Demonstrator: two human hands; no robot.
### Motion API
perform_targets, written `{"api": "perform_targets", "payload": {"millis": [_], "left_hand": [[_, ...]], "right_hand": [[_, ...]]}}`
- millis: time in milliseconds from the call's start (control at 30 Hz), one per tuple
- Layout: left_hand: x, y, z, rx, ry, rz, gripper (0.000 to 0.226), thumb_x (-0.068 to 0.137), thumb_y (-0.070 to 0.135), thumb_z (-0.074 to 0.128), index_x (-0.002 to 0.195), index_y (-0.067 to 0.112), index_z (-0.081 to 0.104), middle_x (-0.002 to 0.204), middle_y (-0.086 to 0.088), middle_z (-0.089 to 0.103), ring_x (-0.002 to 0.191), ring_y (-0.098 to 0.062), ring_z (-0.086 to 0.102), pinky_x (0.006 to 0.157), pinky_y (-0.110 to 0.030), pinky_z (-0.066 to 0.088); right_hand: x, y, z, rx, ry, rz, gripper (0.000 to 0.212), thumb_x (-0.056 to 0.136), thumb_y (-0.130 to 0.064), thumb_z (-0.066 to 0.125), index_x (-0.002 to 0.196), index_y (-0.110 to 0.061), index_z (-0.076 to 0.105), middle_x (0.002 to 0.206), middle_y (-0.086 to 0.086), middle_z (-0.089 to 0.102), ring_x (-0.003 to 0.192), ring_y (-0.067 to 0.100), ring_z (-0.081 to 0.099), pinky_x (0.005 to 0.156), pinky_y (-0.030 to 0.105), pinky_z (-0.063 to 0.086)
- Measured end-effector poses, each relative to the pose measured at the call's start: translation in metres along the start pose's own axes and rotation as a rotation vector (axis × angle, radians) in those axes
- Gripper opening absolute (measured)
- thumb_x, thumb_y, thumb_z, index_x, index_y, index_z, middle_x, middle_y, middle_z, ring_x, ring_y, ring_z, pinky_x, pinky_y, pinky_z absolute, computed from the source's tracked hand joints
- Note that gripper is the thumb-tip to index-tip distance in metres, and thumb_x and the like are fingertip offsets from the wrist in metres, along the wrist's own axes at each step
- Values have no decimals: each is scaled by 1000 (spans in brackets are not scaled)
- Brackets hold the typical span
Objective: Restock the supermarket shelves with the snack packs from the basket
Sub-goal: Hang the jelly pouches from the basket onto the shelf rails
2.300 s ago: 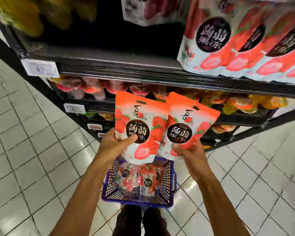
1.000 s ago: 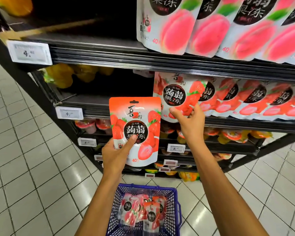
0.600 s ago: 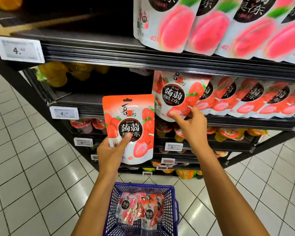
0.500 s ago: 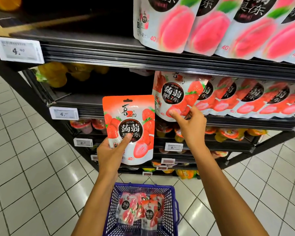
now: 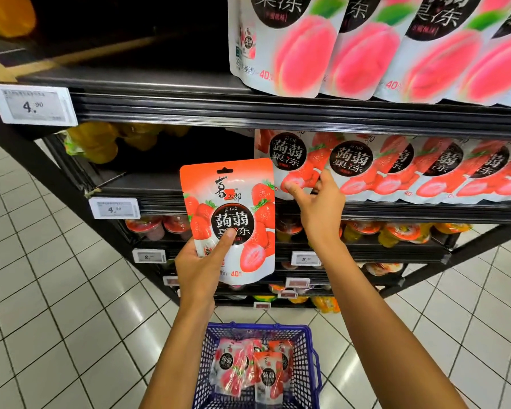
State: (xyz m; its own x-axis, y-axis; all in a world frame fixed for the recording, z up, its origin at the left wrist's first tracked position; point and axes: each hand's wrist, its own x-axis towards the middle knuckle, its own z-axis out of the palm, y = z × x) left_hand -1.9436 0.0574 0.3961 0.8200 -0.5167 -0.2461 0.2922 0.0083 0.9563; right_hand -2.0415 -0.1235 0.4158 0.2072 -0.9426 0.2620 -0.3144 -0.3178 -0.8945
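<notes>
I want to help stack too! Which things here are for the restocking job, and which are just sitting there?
For the job: strawberry pack in the left hand; shelf pack pinched by the right hand; blue basket with spare packs.
Just there: peach packs, price tag, jelly cups.

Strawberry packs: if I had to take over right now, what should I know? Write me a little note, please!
The left hand grips one strawberry pack upright, in front of the middle shelf.
The right hand pinches the bottom edge of the end pack, at the left of the row on that shelf.
The basket sits below, between the arms, with several more packs in it.
Done: a row of strawberry packs stands on the middle shelf.
Left: let go of the end pack, shelve the one in the left hand, probably in the gap beside it, then empty the basket.
</notes>
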Motion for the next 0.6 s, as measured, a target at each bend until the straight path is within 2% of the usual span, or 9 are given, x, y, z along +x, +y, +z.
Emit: {"api": "perform_targets", "payload": {"millis": [133, 233, 300, 400, 533, 600], "left_hand": [[0, 0, 3, -3, -11, -6, 38, 59, 44, 81, 88, 21, 73, 83, 9, 77, 73, -5, 73, 54, -15, 52], [-2, -1, 5, -4, -19, -11, 39, 59, 43, 80, 90, 20, 73, 83, 9, 77, 74, -5, 73, 54, -15, 53], [-3, -2, 7, -5, -25, -13, 40, 60, 42, 80, 92, 19, 73, 84, 8, 77, 75, -6, 73, 54, -16, 53], [-4, -2, 10, 0, -36, -10, 38, 62, 39, 81, 93, 18, 73, 85, 7, 78, 75, -7, 73, 54, -16, 53], [-3, -1, 14, 5, -46, -11, 34, 62, 40, 81, 89, 20, 74, 84, 5, 78, 76, -9, 74, 56, -18, 54], [-1, 1, 14, 12, -54, -13, 32, 62, 41, 82, 86, 21, 74, 84, 4, 78, 77, -10, 74, 57, -19, 55]], "right_hand": [[-3, 7, -6, 30, -33, 47, 38, 79, -28, 81, 109, -12, 64, 93, 0, 72, 73, 10, 66, 70, 23, 53], [-6, 15, -13, 7, 18, 21, 25, 86, -10, 73, 110, -9, 66, 86, -11, 66, 78, 1, 63, 72, 5, 48], [-6, 18, -17, -19, 55, 23, 24, 89, -4, 67, 113, -5, 66, 85, -12, 62, 79, 0, 62, 73, -1, 45], [-6, 18, -18, -39, 65, 16, 24, 90, -2, 65, 114, -2, 65, 89, -3, 63, 81, 8, 62, 74, -2, 44], [-6, 13, -23, -6, 65, 27, 24, 90, -4, 66, 114, -5, 64, 91, -2, 65, 79, -2, 61, 73, 0, 46], [-12, 8, -28, 18, 101, 26, 24, 91, -8, 66, 114, -10, 63, 93, -8, 66, 78, -5, 62, 70, 3, 47]]}}
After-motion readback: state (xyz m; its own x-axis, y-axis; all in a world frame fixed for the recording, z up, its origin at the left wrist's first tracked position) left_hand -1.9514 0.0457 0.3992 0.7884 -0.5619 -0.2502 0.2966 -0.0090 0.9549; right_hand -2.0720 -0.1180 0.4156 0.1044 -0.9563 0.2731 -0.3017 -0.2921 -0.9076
